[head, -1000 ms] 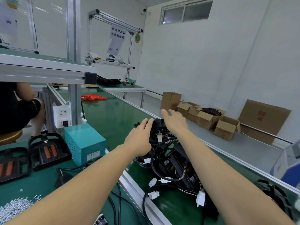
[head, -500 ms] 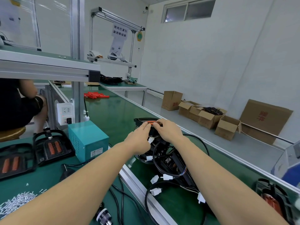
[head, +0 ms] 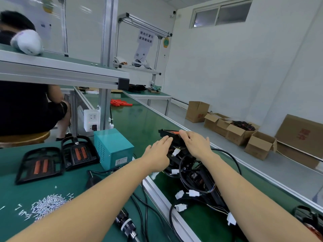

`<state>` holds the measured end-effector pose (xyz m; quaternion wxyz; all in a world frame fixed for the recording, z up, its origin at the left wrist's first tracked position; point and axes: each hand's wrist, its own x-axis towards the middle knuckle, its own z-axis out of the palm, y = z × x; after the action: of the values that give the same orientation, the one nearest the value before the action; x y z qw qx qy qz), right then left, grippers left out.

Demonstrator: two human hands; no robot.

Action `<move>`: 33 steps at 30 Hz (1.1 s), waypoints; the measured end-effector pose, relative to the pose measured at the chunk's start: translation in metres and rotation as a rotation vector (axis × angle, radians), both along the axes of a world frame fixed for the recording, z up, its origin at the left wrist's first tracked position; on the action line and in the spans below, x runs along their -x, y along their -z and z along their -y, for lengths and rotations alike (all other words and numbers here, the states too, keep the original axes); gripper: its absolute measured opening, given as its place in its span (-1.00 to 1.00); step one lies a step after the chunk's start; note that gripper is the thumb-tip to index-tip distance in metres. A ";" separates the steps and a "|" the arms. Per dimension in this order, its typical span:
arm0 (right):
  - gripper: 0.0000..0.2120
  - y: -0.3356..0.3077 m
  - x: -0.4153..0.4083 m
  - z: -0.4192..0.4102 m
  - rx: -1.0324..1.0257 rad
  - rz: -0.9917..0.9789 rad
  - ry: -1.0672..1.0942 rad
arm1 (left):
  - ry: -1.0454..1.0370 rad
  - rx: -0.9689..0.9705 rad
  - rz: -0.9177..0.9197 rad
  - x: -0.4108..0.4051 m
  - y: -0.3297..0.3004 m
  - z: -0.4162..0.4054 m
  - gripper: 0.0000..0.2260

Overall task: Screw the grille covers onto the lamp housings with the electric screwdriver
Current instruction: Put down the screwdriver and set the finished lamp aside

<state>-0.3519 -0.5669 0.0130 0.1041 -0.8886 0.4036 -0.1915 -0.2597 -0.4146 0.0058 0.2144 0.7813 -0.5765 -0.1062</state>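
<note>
A: While both arms are reaching out over the green table (head: 139, 126), where is the lamp housing (head: 172, 135) sitting?

B: It is lying on top of a tangled pile of black housings and cables (head: 195, 173), right of the metal rail, toward the middle of the table. An orange strip is showing on its top.

A: What are the hands doing?

B: The left hand (head: 158, 154) is resting against the near left side of the housing, its fingers (head: 166, 139) lying straight and close together. The right hand (head: 196, 143) is lying over the housing's top, fingers (head: 185, 134) stretched flat and slightly spread. Neither is curling round it.

A: And the grille covers?

B: Two black grille covers (head: 40, 165) are lying well to the left, beside a teal power box (head: 113, 147). Loose screws (head: 47, 206) are piling at the near left, and the electric screwdriver (head: 127, 225) is lying at the near edge between the arms.
</note>
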 end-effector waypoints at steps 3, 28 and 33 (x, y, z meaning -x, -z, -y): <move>-0.42 -0.003 -0.003 -0.003 0.005 -0.009 0.007 | -0.014 0.025 -0.028 -0.007 0.003 -0.018 -0.29; -0.48 -0.023 -0.036 -0.051 0.206 -0.183 0.055 | -0.153 0.080 -0.034 -0.052 0.029 -0.137 -0.33; -0.45 -0.016 -0.056 -0.077 0.264 -0.292 -0.011 | -0.219 0.105 0.000 -0.069 0.025 -0.172 -0.36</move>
<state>-0.2960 -0.4903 0.0289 -0.0722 -0.9150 0.3810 -0.1111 -0.1910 -0.2428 -0.0194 0.2654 0.8272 -0.4926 -0.0517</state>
